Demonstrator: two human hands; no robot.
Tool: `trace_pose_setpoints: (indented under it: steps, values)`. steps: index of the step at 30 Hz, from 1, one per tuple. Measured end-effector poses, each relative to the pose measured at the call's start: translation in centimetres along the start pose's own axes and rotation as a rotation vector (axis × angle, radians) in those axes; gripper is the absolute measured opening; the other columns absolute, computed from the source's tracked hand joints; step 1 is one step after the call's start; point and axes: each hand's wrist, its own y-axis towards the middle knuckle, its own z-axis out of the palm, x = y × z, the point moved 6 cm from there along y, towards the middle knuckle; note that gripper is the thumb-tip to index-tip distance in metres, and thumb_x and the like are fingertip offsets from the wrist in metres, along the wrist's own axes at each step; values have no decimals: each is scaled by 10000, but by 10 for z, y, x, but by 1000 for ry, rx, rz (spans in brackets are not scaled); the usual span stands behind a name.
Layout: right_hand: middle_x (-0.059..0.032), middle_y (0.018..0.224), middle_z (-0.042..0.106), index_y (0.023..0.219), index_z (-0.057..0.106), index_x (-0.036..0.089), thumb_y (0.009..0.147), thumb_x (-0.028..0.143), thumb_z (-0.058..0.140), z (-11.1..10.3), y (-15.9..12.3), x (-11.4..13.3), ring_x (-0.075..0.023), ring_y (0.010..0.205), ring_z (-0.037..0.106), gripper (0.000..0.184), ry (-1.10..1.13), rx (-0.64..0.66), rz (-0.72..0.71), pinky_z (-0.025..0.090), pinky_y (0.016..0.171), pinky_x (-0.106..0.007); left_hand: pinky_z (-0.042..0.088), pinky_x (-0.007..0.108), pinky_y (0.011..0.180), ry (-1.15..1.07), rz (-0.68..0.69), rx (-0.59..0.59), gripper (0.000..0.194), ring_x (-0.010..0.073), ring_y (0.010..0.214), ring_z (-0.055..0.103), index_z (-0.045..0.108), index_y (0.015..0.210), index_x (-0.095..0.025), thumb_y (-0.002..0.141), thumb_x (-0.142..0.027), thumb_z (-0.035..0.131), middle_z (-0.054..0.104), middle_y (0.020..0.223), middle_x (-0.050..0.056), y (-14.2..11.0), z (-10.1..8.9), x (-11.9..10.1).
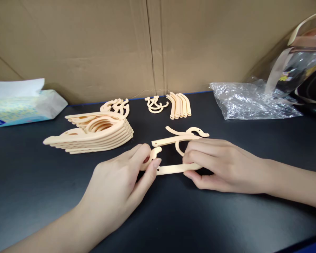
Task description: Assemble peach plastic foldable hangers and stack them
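So, pinching a small curved piece point(156, 152) with left hand point(116, 186) and a pale strip point(173, 169) with right hand point(226, 165). Runs crosswise between both over dark table point(158, 218), with holed end nearer the left.

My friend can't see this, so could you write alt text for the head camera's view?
Over a dark tabletop, a left hand pinches a small curved cream piece beside a straight strip held by the right hand. Beyond are a stack of matching pieces, a tissue pack and crinkled clear plastic.
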Motion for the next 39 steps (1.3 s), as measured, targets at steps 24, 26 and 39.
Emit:
trace_pose_setpoints:
  steps: [24, 26, 39]
  values:
    - [10, 774, 635, 910, 516, 203, 1038, 250, 448, 0, -1, -7, -119, 598, 531, 153, -6, 52, 32, 412, 571, -235, 262, 240, 446, -120, 63, 139, 299, 95, 407, 420, 354, 729, -233, 1025, -280, 345, 434, 545, -95, 3, 2, -8]
    - [6, 774, 626, 906, 507, 207, 1042, 252, 429, 1, -1, -7, -125, 614, 531, 163, 10, 76, 41, 409, 577, -237, 260, 240, 437, -128, 83, 118, 295, 95, 399, 425, 353, 736, -236, 1029, -271, 349, 439, 542, -98, 3, 3, -7]
    - [-53, 967, 728, 1147, 586, 172, 1066, 235, 382, 3, -1, -5, -173, 829, 675, 228, -16, 32, -14, 518, 736, -296, 271, 229, 435, -146, 132, 113, 232, 98, 403, 425, 323, 777, -249, 1007, -219, 338, 425, 555, -108, 0, 3, -12]
